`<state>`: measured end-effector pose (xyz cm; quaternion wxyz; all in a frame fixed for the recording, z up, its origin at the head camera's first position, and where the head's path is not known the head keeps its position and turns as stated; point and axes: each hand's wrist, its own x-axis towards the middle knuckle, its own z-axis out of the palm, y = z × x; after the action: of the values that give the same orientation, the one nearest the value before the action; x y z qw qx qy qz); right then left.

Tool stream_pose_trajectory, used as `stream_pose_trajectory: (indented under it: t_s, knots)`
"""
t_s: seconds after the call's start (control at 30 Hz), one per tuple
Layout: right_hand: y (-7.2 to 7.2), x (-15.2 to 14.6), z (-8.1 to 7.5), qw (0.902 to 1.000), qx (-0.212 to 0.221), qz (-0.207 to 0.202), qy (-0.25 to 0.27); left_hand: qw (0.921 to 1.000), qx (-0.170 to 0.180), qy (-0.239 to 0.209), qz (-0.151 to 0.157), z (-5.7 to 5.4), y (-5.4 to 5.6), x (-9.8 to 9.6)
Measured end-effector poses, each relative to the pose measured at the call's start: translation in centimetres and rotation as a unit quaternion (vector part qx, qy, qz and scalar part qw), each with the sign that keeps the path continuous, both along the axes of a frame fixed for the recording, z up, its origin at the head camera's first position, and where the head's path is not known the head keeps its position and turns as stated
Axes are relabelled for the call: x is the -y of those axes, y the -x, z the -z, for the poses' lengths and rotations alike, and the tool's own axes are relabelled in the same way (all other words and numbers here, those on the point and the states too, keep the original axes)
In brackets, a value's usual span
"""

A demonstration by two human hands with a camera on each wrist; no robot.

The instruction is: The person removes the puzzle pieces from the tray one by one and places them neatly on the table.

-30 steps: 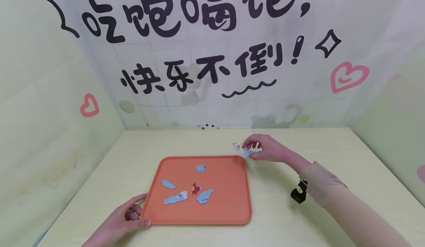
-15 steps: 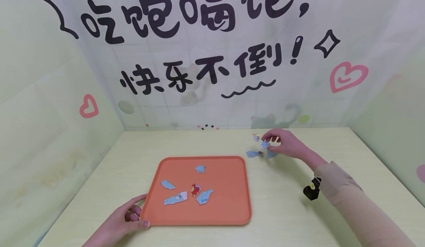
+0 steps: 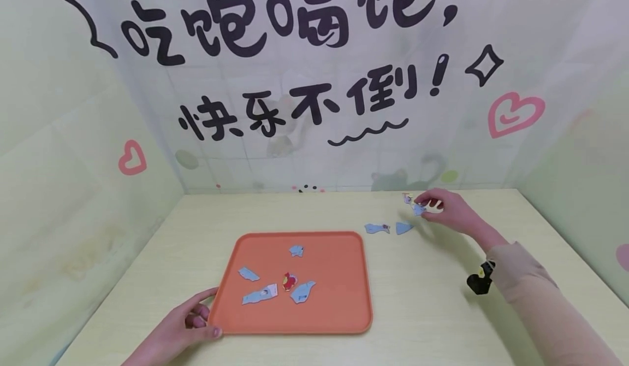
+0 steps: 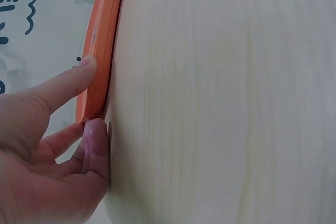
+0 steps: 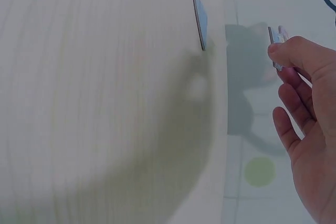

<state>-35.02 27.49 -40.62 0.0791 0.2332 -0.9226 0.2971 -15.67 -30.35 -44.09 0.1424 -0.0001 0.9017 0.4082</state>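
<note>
In the head view, my right hand (image 3: 454, 210) pinches light blue and pinkish puzzle pieces (image 3: 418, 209) between thumb and forefinger, above the back right of the table. The right wrist view shows the thumb (image 5: 289, 51) pressed on these thin pieces, the other fingers loosely bent. Two blue puzzle pieces, a long one (image 3: 377, 228) and a wedge-shaped one (image 3: 403, 228), lie on the table just left of that hand. My left hand (image 3: 179, 322) holds the near left corner of the orange tray (image 3: 339, 317), its thumb (image 4: 79, 74) against the tray's outer wall.
On the tray lie several blue irregular pieces, among them a long one (image 3: 259, 294), plus a red one (image 3: 289, 281). The pale wooden table (image 3: 417, 311) meets a printed cloth backdrop (image 3: 304, 158) behind. A black device (image 3: 480, 279) sits at my right wrist.
My right hand has moved right, away from the tray's back right corner. Two blue pieces now lie on the table where it passed. The left hand and tray have stayed put.
</note>
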Motion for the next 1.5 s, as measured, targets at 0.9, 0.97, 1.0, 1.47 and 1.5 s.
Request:
stream_pose_trajectory:
  t_s: [0.9, 0.97, 1.0, 1.47, 1.5]
  knots:
    - [-1.8, -3.3, 3.0, 0.9968, 0.075, 0.026, -0.007, 0.9989, 0.011, -0.031, -0.032, -0.2, 0.0, -0.9]
    - [-1.9, -3.3, 3.2, 0.9965, 0.079, 0.025, -0.009, 0.9989, 0.013, -0.029, -0.035, -0.2, 0.1, -1.0]
    - [-1.9, -3.4, 3.2, 0.9965, 0.08, 0.025, -0.009, 0.9988, 0.013, -0.029, -0.036, -0.2, 0.1, -1.0]
    - [-1.9, -4.1, 3.5, 0.9898, 0.142, 0.003, 0.014, 0.9987, 0.009, -0.008, -0.05, -0.2, 0.0, -0.8]
    - [-1.9, -4.1, 3.5, 0.9884, 0.151, 0.0, 0.018, 0.9986, 0.011, -0.006, -0.052, -0.1, 0.0, -0.8]
